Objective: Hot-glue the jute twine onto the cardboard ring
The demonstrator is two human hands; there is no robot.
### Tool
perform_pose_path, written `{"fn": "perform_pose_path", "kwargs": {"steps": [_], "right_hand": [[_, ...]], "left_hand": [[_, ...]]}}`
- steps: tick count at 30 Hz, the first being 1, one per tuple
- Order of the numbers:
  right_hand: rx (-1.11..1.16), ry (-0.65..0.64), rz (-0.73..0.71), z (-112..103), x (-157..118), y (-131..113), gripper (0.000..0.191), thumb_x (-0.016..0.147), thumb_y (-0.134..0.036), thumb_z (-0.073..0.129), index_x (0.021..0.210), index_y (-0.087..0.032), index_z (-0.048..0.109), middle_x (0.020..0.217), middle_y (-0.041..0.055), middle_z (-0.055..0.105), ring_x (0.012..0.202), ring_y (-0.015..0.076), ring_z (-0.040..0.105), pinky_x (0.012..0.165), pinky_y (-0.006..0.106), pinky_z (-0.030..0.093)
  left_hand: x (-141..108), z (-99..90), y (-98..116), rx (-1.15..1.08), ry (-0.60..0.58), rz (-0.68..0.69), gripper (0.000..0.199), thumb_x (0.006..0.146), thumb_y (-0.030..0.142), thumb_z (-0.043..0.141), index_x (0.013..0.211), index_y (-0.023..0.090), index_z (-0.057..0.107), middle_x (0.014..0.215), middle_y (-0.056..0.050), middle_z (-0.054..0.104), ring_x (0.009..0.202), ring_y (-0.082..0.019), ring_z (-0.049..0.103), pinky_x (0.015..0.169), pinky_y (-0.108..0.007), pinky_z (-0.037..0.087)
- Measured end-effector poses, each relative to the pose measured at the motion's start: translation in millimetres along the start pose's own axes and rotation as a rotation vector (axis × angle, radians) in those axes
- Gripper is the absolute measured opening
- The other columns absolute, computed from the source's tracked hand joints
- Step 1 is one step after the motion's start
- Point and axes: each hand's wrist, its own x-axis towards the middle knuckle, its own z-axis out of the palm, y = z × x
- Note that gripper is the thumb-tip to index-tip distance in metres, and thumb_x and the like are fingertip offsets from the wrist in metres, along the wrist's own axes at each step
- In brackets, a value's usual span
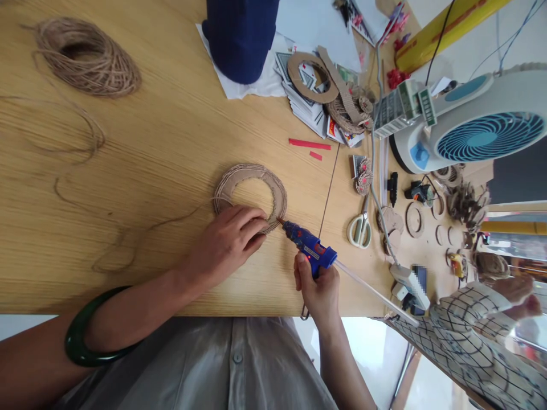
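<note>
A flat cardboard ring [280,196] with twine along its outer edge lies on the wooden table in front of me. My left hand [231,239] is closed on the ring's near side, its fingertips pressed together there. In my right hand [318,285] is a blue glue gun [310,245], with a clear glue stick [371,290] out of its back end. The gun's nozzle touches or nearly touches the ring's right edge. Thin twine [179,219] trails left from the ring across the table, and a ball of twine [92,62] lies at the far left.
Playing cards [305,111] and cardboard pieces lie at the back, beside a dark blue object [241,40]. Red strips [310,144], scissors [361,228] and a white fan [465,125] are to the right. A cable [376,188] runs to a power strip [408,285]. Another person's checked sleeve [457,313] is at right.
</note>
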Motion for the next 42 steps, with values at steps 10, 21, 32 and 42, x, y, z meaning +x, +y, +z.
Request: {"fn": "perform_pose_path", "kwargs": {"steps": [10, 21, 32, 42], "right_hand": [[0.125, 0.004, 0.115, 3.4, -2.6, 6.5, 0.039, 0.095, -0.05, 0.052, 0.074, -0.018, 0.061, 0.047, -0.0041, 0.051, 0.044, 0.0113, 0.047, 0.048, 0.025, 0.038], [0.112, 0.004, 0.096, 4.6, -1.1, 5.4, 0.039, 0.094, -0.049, 0.053, 0.074, -0.018, 0.061, 0.047, -0.0043, 0.05, 0.044, 0.0111, 0.046, 0.048, 0.025, 0.038], [0.275, -0.007, 0.143, 6.8, -1.3, 1.3, 0.043, 0.096, -0.052, 0.052, 0.071, -0.017, 0.059, 0.045, -0.0046, 0.049, 0.041, 0.0093, 0.044, 0.044, 0.022, 0.036], [0.339, -0.013, 0.139, 8.0, 2.1, 1.5, 0.044, 0.095, -0.053, 0.053, 0.072, -0.017, 0.06, 0.044, -0.0047, 0.049, 0.04, 0.009, 0.044, 0.044, 0.022, 0.037]], "left_hand": [[0.1, -3.0, 1.7, 0.024, -0.034, 0.027, 0.017, 0.096, 0.018, 0.057, 0.113, 0.016, 0.062, 0.11, -0.006, 0.068, 0.103, -0.022, 0.063, 0.093, -0.039, 0.052], [-0.5, -0.9, 0.7, 0.01, -0.017, 0.038, 0.015, 0.096, 0.018, 0.058, 0.111, 0.017, 0.063, 0.11, -0.005, 0.068, 0.103, -0.021, 0.063, 0.094, -0.038, 0.052], [0.7, 1.4, -0.1, -0.016, -0.015, 0.016, 0.014, 0.097, 0.019, 0.056, 0.109, 0.018, 0.063, 0.11, -0.005, 0.068, 0.102, -0.02, 0.062, 0.093, -0.038, 0.052], [0.1, 4.6, 2.5, -0.026, 0.001, -0.003, 0.02, 0.095, 0.023, 0.059, 0.114, 0.018, 0.061, 0.113, -0.007, 0.068, 0.106, -0.022, 0.064, 0.095, -0.039, 0.053]]}}
